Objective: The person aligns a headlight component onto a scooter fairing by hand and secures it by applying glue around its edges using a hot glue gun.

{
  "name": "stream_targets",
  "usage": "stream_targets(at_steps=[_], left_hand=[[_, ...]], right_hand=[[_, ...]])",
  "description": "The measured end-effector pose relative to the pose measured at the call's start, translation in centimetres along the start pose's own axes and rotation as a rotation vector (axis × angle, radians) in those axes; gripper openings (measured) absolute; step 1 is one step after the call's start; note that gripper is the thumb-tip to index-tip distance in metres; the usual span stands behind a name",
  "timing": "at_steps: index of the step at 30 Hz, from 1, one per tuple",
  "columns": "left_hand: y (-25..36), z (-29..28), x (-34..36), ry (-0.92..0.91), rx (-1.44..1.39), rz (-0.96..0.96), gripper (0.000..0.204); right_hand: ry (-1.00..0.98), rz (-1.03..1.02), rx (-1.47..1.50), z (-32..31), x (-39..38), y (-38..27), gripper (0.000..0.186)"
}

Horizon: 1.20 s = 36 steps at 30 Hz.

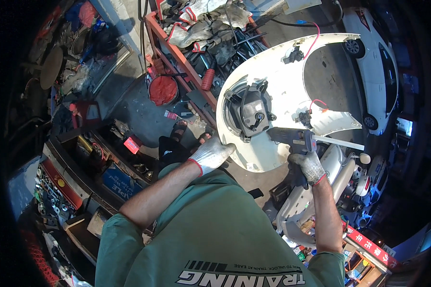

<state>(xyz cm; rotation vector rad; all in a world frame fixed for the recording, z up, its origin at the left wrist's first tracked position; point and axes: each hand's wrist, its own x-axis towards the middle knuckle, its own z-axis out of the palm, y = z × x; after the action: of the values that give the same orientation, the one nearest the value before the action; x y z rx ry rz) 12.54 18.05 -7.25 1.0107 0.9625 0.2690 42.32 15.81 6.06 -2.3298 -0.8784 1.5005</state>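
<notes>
A curved cream-white vehicle body panel (282, 76) spans the middle of the view, its inner side facing me. A black round lamp or speaker-like housing (249, 112) is fixed in it, and small black fittings with red wires (318, 103) sit along it. My left hand (211, 154), in a white knit glove with red cuff, is closed on the panel's near left edge. My right hand (308, 167), gloved alike, grips the handle of a grey glue gun (299, 140). A long white glue stick (341, 142) sticks out of its back. The gun's nose lies close to the housing; whether it touches cannot be told.
A red metal bin (182, 60) holds gloves and tools behind the panel. Left of it stands a red bucket (163, 91). A wooden parts box (105, 158) is at my left. White scooter bodywork (316, 189) is at right, and a white car (364, 71) stands beyond.
</notes>
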Motion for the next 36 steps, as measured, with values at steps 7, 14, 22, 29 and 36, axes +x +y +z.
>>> stream_targets(at_steps=[7, 14, 22, 29, 36], left_hand=[[-1.3, 0.2, 0.8, 0.003, 0.004, 0.020, 0.048], [-1.7, 0.3, 0.9, 0.040, 0.061, 0.011, 0.046], [-0.1, 0.1, 0.1, 0.001, -0.040, -0.096, 0.047], [-0.9, 0.2, 0.4, 0.031, 0.117, 0.031, 0.048], [-0.5, 0.1, 0.4, 0.003, 0.102, -0.034, 0.048]], right_hand=[[-0.111, -0.038, 0.131, -1.1, 0.6, 1.3, 0.032], [-0.073, -0.076, 0.100, -0.5, 0.1, 0.6, 0.033], [-0.016, -0.057, 0.051, -0.3, 0.3, 0.2, 0.025], [-0.061, -0.068, 0.131, -1.8, 1.0, 1.4, 0.029], [-0.058, -0.058, 0.154, -1.6, 0.9, 1.4, 0.035]])
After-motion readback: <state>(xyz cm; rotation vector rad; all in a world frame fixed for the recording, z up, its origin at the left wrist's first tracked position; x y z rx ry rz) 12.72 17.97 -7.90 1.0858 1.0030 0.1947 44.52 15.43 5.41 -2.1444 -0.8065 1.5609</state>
